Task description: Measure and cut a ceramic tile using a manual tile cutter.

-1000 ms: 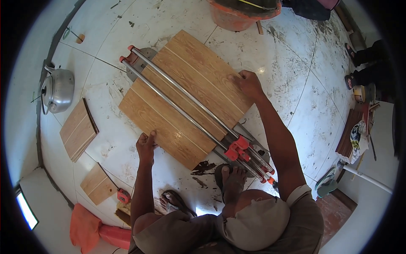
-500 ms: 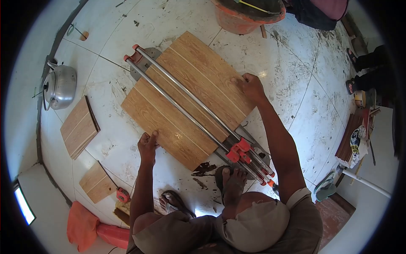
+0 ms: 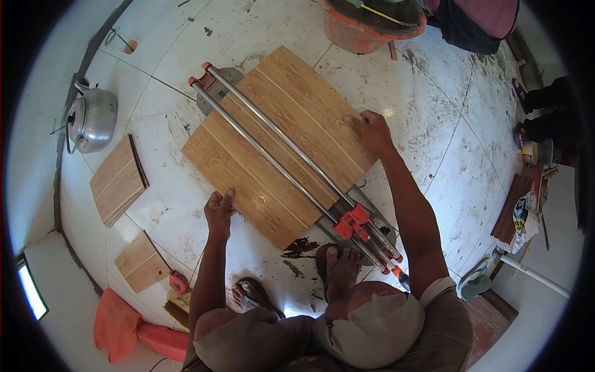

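Note:
A wood-patterned tile (image 3: 304, 105) lies on a manual tile cutter, beneath its two parallel steel rails (image 3: 266, 129). The cutter's red sliding carriage (image 3: 351, 222) rests at the end near my feet, beyond the tile's edge. My left hand (image 3: 219, 214) pinches the tile's left edge, thumb on top and the other fingers curled at the rim. On the opposite side, my right hand (image 3: 373, 131) is closed on the tile's right edge, with its fingertips partly hidden.
Left are a metal kettle (image 3: 99, 119), stacked tiles (image 3: 116, 183), a tile piece (image 3: 141, 261) and a red tape measure (image 3: 178, 281). A mortar bucket (image 3: 353, 36) stands far off. Another person's dark-clad legs (image 3: 548, 105) and stacked brown tiles (image 3: 513, 204) are right.
The view has shifted slightly. Both hands keep their hold on the tile's edges, and the tile and cutter show no clear movement relative to each other.

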Motion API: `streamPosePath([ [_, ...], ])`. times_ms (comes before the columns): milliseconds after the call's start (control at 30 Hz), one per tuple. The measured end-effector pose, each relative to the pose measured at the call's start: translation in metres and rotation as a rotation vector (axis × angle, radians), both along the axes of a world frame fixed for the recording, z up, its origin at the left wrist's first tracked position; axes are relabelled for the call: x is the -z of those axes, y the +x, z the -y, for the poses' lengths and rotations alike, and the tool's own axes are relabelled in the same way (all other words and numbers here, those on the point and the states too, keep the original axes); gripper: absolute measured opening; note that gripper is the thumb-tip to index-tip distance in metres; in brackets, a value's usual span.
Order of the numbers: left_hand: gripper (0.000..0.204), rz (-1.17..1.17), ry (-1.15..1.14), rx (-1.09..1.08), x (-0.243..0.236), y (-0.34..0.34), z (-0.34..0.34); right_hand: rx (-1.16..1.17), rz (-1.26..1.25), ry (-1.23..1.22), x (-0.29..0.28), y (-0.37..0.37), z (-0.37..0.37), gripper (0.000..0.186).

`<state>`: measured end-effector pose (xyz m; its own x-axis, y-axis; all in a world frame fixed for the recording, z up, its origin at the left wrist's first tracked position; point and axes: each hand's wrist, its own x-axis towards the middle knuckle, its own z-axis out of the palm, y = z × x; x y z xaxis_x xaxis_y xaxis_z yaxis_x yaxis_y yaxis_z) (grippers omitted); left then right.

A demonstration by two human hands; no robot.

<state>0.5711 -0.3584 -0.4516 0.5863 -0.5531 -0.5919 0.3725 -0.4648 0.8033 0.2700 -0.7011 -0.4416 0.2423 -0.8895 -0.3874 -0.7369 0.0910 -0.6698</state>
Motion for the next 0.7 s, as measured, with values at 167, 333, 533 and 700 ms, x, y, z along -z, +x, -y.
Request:
streamPosePath([
  [167, 0.024, 0.001, 0.002, 0.013, -0.002, -0.001, 0.002, 0.008, -0.003, 0.010, -0.002, -0.001, 0.000, 0.052],
  [333, 0.024, 0.004, 0.017, 0.014, -0.007, 0.001, 0.003, 0.004, 0.016, 0.025, -0.003, 0.003, 0.003, 0.051],
  [533, 0.029, -0.022, -0.006, 0.011, -0.006, -0.004, 0.005, -0.054, 0.010, -0.162, 0.011, -0.006, 0.004, 0.046],
  [700, 0.027, -0.040, -0.026, -0.029, -0.014, -0.003, 0.007, -0.039, 0.041, -0.126, -0.005, 0.002, -0.006, 0.040],
])
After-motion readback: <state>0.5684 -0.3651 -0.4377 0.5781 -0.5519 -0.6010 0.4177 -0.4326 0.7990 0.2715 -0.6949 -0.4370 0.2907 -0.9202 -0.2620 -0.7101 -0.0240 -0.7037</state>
